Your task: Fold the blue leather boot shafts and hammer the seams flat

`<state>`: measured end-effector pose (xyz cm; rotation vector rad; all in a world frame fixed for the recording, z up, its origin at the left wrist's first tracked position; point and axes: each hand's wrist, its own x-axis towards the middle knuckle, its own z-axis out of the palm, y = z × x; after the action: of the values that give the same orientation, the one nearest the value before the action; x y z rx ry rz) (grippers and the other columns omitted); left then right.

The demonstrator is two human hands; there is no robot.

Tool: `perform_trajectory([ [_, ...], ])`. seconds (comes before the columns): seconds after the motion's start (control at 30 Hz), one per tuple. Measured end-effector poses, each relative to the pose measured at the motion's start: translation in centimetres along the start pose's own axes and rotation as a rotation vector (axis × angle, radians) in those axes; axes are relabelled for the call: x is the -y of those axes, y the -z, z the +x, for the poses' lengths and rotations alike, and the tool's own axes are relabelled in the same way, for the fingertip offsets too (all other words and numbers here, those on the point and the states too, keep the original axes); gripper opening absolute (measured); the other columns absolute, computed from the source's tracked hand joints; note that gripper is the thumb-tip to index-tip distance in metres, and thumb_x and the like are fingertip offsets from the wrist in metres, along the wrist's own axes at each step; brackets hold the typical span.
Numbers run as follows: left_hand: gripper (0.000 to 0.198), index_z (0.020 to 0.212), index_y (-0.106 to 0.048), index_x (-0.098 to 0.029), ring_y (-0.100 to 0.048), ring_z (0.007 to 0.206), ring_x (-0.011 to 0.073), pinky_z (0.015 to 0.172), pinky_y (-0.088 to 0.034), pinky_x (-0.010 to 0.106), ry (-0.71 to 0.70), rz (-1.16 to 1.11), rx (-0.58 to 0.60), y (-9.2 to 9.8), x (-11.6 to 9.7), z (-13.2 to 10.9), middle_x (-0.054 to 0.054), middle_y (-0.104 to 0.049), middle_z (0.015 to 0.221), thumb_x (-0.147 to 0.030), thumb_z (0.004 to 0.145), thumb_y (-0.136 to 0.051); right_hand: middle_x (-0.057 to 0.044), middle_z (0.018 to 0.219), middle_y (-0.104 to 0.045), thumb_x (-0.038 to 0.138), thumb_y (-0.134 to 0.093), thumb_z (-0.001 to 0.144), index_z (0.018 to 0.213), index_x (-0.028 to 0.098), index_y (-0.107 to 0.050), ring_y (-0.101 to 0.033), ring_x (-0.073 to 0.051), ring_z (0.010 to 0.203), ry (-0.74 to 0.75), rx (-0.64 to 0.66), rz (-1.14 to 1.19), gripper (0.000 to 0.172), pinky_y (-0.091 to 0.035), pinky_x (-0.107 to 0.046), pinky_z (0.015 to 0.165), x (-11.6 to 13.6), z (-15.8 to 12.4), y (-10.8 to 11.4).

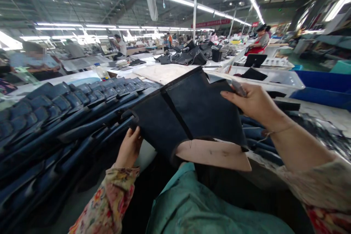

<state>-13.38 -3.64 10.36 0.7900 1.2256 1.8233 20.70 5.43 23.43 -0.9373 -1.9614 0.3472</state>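
Observation:
A dark navy sheet-like panel [203, 106], with a black strip across it and a notched upper edge, is held up tilted in front of me. My left hand [130, 142] grips its lower left corner, fingers closed around the edge. At the upper right edge, my right hand [252, 102] is closed, its fingers at the panel. A slim greyish object [239, 88] shows at those fingers; I cannot make out its kind. Below the panel's curved lower edge a pale tan flap [214, 153] shows, seemingly part of the same piece.
Rows of overlapping navy pieces [68, 104] fill the left side. Behind stand a dark heap of pieces [189, 55] and a translucent bin [285, 77]. Blue bins [323, 80] are at right. A person in a red apron [257, 44] and others work farther back.

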Motion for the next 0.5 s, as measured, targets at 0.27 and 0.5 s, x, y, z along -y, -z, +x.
perform_trajectory([
  [0.27, 0.035, 0.111, -0.055, -0.030, -0.048, 0.118, 0.0179, 0.094, -0.043, 0.034, 0.232, -0.057, 0.135, -0.2, 3.9, 0.3, -0.001, -0.053, 0.128, -0.034, 0.077, -0.062, 0.004, 0.051, -0.037, 0.042, -0.054, 0.079, 0.057, 0.020, -0.041, -0.037, -0.011, 0.050, -0.022, 0.081, -0.281, 0.034, -0.027, -0.024, 0.049, 1.4, 0.1, 1.5],
  [0.5, 0.049, 0.127, -0.044, -0.034, -0.037, 0.128, 0.0243, 0.098, -0.034, 0.051, 0.674, 0.021, 0.409, -1.4, 10.8, -4.5, 0.001, -0.048, 0.134, -0.058, 0.085, -0.035, -0.002, 0.064, -0.059, 0.035, -0.049, 0.080, 0.066, 0.019, -0.056, -0.056, -0.016, 0.062, -0.384, 0.574, -0.655, 0.023, -0.033, -0.024, 0.055, -6.7, -5.2, 1.8],
])
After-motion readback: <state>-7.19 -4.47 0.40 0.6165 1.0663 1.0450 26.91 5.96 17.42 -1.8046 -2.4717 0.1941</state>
